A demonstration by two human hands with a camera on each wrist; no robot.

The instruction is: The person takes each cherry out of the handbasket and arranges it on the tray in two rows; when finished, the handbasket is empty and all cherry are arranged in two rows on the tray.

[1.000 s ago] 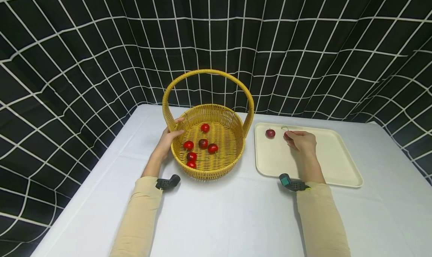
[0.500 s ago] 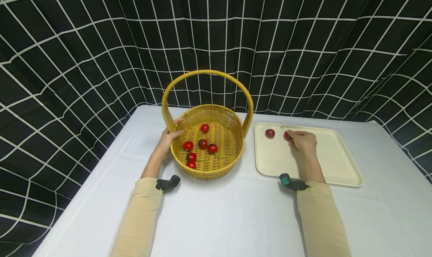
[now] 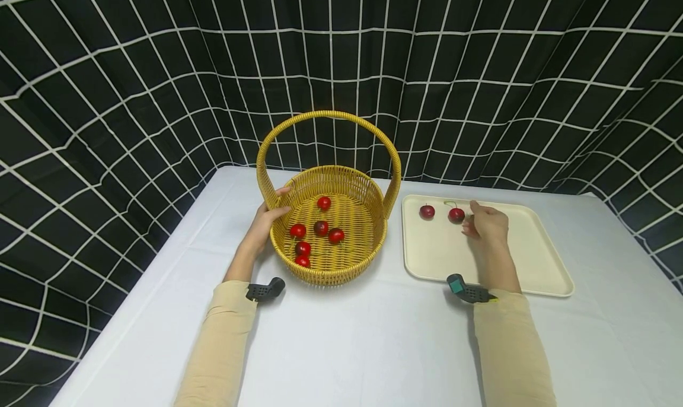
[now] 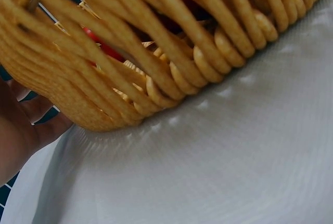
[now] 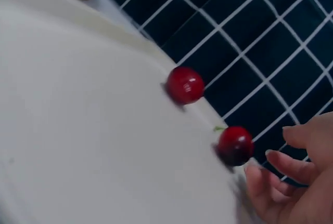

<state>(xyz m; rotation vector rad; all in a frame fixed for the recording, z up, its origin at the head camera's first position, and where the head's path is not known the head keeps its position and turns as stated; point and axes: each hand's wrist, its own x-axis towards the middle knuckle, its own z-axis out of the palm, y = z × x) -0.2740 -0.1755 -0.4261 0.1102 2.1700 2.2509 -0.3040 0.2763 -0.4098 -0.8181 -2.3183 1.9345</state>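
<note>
My left hand [image 3: 261, 224] holds the left side of a yellow wicker basket [image 3: 335, 274], its thumb over the rim beside the handle foot. Several red cherries [image 3: 321, 228] lie inside on the woven bottom. To the right, my right hand [image 3: 490, 224] is over a cream tray [image 3: 437, 258], fingers spread and holding nothing. Just left of its fingertips a dark red cherry [image 3: 456, 215] with a green stem rests on the tray. A second cherry [image 3: 427, 212] sits further left, near the tray's back left corner; the right wrist view shows both apart from the fingers.
The basket's tall arched handle [image 3: 329, 114] rises above it. Basket and tray stand side by side on a white tablecloth [image 3: 352, 347], with a gap between them. A black curtain [image 3: 363, 57] with white grid lines hangs behind the table and at both sides.
My right hand has let go of the stemmed cherry and drawn a little to the right, its fingers opening. The cherry stays on the tray. My left hand and the basket have not moved.
</note>
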